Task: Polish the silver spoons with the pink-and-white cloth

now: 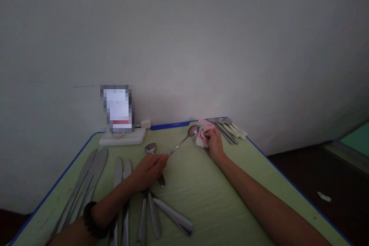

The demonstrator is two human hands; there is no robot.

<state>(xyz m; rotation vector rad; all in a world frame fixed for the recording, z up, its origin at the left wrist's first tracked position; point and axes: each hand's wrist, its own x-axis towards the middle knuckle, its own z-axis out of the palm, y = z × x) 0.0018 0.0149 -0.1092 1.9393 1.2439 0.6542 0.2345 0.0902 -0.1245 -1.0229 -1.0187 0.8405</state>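
Far-left knives (98, 166): a few long ones lying roughly lengthwise, way left of the pink-and-white cloth (201, 141) and closer to the camera. Everything here is placed off that cloth btw.
Screen (119, 105): pixelated, so no clue what's on it. Well left of the cloth, with a white base (123, 138) at its foot.
Pair of knives (118, 173): left of the cloth and nearer the camera, partly hidden by the left forearm.
Small spoon (150, 147): left of the cloth, lying partly behind the hand.
Left hand (154, 165): left of the cloth and nearer the camera, fingers closed around the long spoon's handle.
Loose handles (155, 215): fanned out, left of the cloth and much nearer the camera.
Long spoon (191, 132): the one that matters. Its long axis slants from the left grip up and right to the cloth. Bowl's at the cloth's left edge, looks like touching, and the right hand is nearer that end.
Right hand (215, 142): at the cloth's right side, fingers pinching it bunched up.
Back-right cutlery (231, 132): just right of the cloth, some metal, some white-handled.
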